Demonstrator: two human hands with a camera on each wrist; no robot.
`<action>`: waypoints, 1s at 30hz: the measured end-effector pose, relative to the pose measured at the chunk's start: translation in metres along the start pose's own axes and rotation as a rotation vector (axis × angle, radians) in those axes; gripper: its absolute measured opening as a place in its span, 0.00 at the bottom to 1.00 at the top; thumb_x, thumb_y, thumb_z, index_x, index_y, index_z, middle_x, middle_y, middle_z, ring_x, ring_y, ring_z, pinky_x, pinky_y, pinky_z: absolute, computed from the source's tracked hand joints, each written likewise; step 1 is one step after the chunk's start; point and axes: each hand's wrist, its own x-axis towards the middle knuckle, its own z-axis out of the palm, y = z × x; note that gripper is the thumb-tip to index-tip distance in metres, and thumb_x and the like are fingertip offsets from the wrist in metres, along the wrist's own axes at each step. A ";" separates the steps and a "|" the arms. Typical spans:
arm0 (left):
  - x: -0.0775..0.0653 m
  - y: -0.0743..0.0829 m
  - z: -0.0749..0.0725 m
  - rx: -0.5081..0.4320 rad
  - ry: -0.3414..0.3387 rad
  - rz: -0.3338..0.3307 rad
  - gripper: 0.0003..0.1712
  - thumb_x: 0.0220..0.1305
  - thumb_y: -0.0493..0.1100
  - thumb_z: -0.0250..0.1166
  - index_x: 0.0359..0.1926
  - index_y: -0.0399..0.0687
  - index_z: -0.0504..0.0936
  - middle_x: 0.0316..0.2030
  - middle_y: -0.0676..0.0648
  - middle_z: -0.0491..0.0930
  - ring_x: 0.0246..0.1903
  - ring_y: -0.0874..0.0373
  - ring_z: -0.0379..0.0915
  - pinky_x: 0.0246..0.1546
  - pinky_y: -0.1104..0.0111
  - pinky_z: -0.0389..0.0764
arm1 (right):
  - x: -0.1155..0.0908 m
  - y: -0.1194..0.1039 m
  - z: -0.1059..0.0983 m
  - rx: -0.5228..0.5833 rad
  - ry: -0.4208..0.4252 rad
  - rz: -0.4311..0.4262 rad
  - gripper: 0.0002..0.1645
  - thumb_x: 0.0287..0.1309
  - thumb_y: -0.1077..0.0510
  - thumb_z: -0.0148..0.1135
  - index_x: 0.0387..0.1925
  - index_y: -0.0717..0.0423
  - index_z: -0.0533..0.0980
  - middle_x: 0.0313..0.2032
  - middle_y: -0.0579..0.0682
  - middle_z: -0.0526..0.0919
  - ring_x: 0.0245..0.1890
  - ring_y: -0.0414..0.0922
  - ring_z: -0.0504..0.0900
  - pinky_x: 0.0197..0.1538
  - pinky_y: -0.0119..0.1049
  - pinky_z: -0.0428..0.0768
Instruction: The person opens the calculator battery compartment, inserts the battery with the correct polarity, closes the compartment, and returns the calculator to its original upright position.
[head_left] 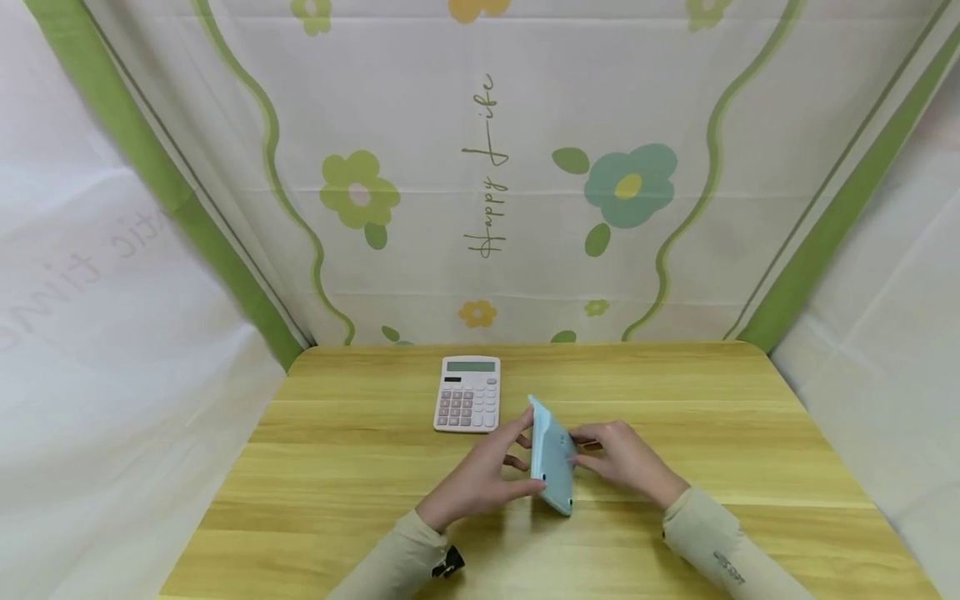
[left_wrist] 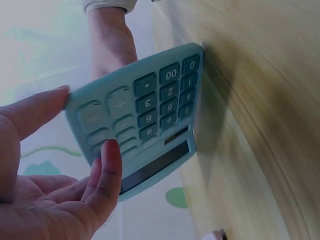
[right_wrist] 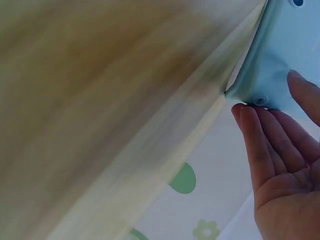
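Observation:
A light blue calculator (head_left: 555, 467) stands tilted on a long edge on the table, its back toward the right hand. My left hand (head_left: 480, 479) grips its raised long edge, thumb at the near corner and fingertips toward the display end. The left wrist view shows the keys and dark display of the blue calculator (left_wrist: 145, 117) facing the left palm. My right hand (head_left: 626, 458) pinches the calculator from the other side; its thumb (right_wrist: 305, 95) is against the back and its fingers (right_wrist: 260, 135) are at the edge.
A white calculator (head_left: 486, 371) with pinkish keys lies flat behind the left hand. The wooden table (head_left: 322, 492) ends at a flowered curtain (head_left: 420, 275) at the back, and white fabric hangs on both sides.

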 end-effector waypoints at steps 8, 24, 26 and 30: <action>0.007 -0.002 0.011 0.009 -0.023 0.041 0.57 0.67 0.53 0.72 0.84 0.52 0.45 0.80 0.47 0.57 0.69 0.45 0.69 0.56 0.71 0.83 | -0.003 -0.006 -0.005 0.075 -0.015 0.088 0.24 0.70 0.56 0.66 0.63 0.61 0.79 0.55 0.57 0.87 0.47 0.49 0.89 0.46 0.35 0.89; 0.016 -0.005 0.025 0.101 -0.071 0.087 0.59 0.68 0.56 0.70 0.84 0.64 0.38 0.82 0.53 0.51 0.70 0.47 0.68 0.60 0.65 0.81 | 0.000 -0.033 -0.024 0.386 -0.004 0.221 0.37 0.75 0.42 0.59 0.76 0.54 0.66 0.66 0.67 0.75 0.35 0.54 0.89 0.32 0.39 0.89; 0.017 -0.006 0.026 0.106 -0.071 0.096 0.59 0.68 0.56 0.70 0.84 0.65 0.38 0.82 0.53 0.51 0.70 0.46 0.69 0.60 0.65 0.81 | -0.001 -0.033 -0.025 0.422 -0.007 0.232 0.35 0.75 0.45 0.59 0.76 0.53 0.66 0.68 0.67 0.73 0.37 0.56 0.90 0.33 0.40 0.89; 0.017 -0.008 0.027 0.114 -0.077 0.115 0.60 0.67 0.53 0.72 0.84 0.64 0.37 0.82 0.52 0.50 0.69 0.45 0.70 0.61 0.65 0.80 | 0.000 -0.033 -0.027 0.474 -0.003 0.261 0.33 0.76 0.46 0.58 0.75 0.54 0.67 0.69 0.67 0.71 0.38 0.57 0.89 0.34 0.43 0.90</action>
